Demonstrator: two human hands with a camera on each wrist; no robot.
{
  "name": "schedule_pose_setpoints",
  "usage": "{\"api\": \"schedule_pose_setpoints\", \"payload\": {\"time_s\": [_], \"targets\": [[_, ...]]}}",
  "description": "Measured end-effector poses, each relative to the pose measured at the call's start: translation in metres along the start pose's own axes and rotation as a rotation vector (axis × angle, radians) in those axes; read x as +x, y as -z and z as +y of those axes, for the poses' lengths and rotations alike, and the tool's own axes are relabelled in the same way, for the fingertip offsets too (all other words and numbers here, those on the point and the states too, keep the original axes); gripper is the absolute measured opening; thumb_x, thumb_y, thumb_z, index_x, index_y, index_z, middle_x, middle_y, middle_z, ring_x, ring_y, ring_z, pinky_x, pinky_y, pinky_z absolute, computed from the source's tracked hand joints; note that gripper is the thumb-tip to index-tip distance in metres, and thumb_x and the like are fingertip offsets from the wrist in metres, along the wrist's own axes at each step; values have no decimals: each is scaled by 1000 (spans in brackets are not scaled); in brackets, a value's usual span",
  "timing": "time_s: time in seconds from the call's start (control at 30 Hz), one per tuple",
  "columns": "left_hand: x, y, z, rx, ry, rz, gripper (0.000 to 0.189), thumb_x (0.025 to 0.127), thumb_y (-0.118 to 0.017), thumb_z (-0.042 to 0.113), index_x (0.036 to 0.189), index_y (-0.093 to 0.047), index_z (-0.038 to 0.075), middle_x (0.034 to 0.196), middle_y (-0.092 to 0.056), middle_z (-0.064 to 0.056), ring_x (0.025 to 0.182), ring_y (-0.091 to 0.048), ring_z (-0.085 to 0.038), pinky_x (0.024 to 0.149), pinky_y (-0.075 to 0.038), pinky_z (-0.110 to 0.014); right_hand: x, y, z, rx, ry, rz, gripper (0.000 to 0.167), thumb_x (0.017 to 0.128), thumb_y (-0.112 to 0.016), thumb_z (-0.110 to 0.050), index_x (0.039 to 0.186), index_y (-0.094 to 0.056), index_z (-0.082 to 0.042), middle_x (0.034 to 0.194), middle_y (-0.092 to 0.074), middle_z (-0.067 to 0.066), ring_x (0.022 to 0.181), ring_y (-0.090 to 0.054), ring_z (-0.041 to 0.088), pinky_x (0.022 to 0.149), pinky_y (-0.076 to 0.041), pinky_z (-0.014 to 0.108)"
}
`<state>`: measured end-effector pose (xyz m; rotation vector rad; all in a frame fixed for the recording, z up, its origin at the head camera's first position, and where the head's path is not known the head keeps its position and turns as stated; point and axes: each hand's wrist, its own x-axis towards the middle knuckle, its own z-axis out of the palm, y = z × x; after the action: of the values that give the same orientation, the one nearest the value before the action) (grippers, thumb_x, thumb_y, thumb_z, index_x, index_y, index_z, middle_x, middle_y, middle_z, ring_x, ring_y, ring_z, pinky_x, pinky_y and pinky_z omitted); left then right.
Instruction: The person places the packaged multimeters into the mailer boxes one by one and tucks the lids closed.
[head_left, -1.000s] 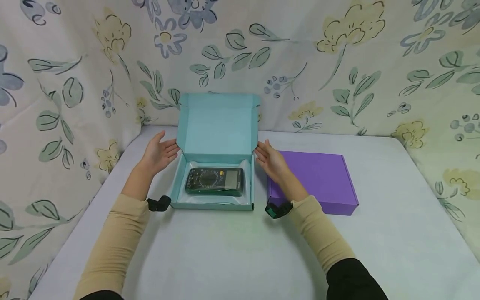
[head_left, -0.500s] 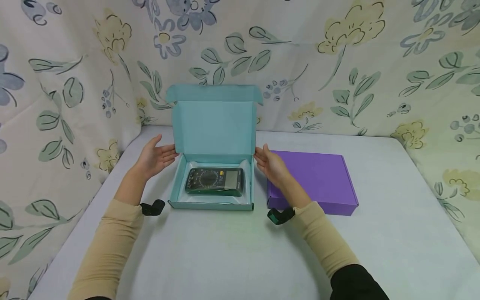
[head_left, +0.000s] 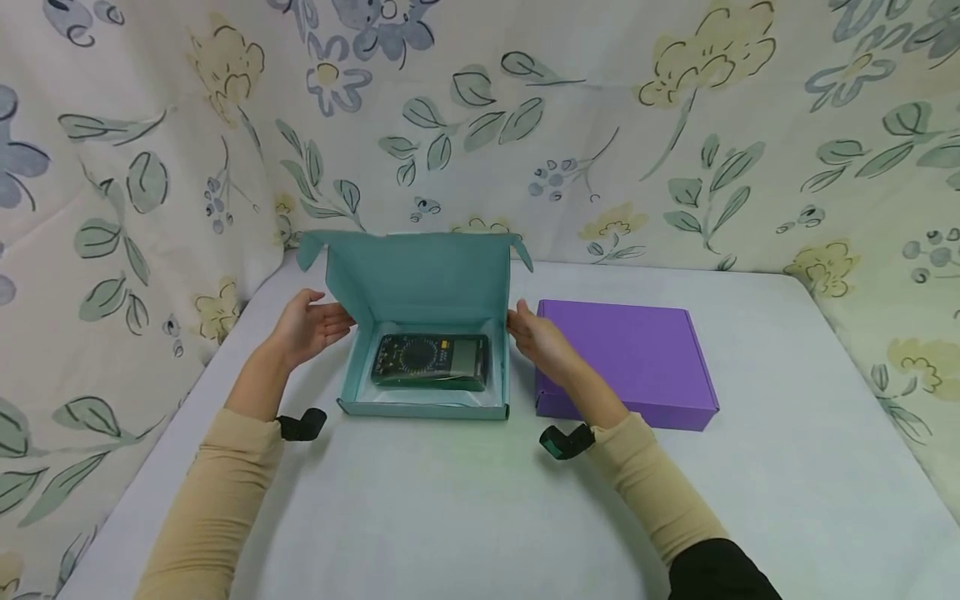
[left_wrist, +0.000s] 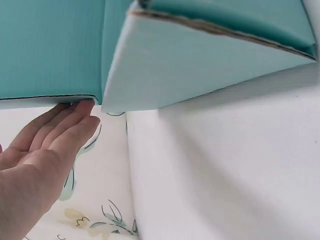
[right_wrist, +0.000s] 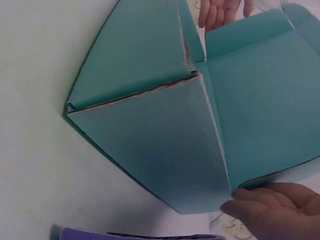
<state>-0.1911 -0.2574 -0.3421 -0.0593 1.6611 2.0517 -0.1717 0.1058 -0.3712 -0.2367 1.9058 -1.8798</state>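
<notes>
A teal cardboard mailer box (head_left: pixel 423 412) lies on the table with its lid (head_left: pixel 427 287) tilted forward over the tray. Inside, on clear plastic wrap, sits a dark digital multimeter (head_left: pixel 429 362) with a round dial and grey screen. At the lid's left side, my left hand (head_left: pixel 303 329) has its fingers extended, fingertips right at the lid's lower edge near the hinge. My right hand (head_left: pixel 543 337) mirrors it on the opposite side; in the right wrist view its fingers (right_wrist: pixel 280 195) lie along the lid's side flap. The lid's front side tabs stick out.
A closed purple box (head_left: pixel 630 358) lies right of the teal one, partly behind my right forearm. White cloth (head_left: pixel 450 500) covers the table. A floral curtain (head_left: pixel 480 125) hangs along the back and left.
The lid has swung from leaning back to tilting forward, its front flap now lower and nearer. Both hands have stayed at its sides and shifted slightly down in the head view.
</notes>
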Motion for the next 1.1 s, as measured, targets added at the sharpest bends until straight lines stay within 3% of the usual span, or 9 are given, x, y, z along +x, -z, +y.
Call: {"api": "schedule_pose_setpoints", "payload": {"time_s": [0.23,0.33,0.53,0.57,0.8,0.97,1.1], "targets": [[-1,1,-9,115,-34,-30,67,99,-10,30,148,6,-14,156,8,-30,145,5,-40,118,1,-43,-4,-1,4,-118,-19,1,70,106,-13,-47,153,-8,4,161,-6,17,148,-4,29,118,-13,48],[-2,2,-13,123,-58,-26,66,101,-11,29,148,0,-15,157,-3,-29,145,2,-40,118,-1,-43,-5,-1,4,-124,-12,5,69,106,-13,-47,153,-8,3,161,-6,17,148,-3,29,117,-14,50],[-5,1,-27,160,-134,-64,59,99,-6,18,148,6,-15,157,6,-28,144,10,-40,117,6,-46,-8,-2,8,-150,-24,1,66,107,-13,-44,154,-9,2,161,-5,16,148,-1,29,117,-16,50],[-6,0,-29,170,-144,-72,59,98,-4,16,147,10,-13,155,14,-29,143,13,-40,117,8,-47,-7,-2,8,-162,-27,4,66,107,-12,-44,154,-9,3,161,-6,16,148,-1,29,117,-16,50],[-9,-6,-35,250,-204,-50,58,103,-3,25,151,8,-5,158,11,-24,144,12,-39,117,9,-48,-5,-4,7,-228,-38,22,68,106,-11,-46,153,-11,5,160,-8,17,148,-3,28,117,-17,49],[-18,-7,-33,196,-231,-27,60,104,-1,30,151,5,-7,158,9,-24,145,11,-38,117,8,-47,-8,2,7,-143,-46,-2,68,106,-9,-44,153,-6,6,161,-5,18,148,-1,31,117,-17,49],[-32,-5,-24,96,-240,-32,63,103,-1,32,149,7,-10,157,9,-26,145,9,-37,118,5,-43,-15,11,-2,-51,-11,46,70,106,-9,-45,152,-10,8,160,-8,21,147,-6,34,117,-17,47]]}}
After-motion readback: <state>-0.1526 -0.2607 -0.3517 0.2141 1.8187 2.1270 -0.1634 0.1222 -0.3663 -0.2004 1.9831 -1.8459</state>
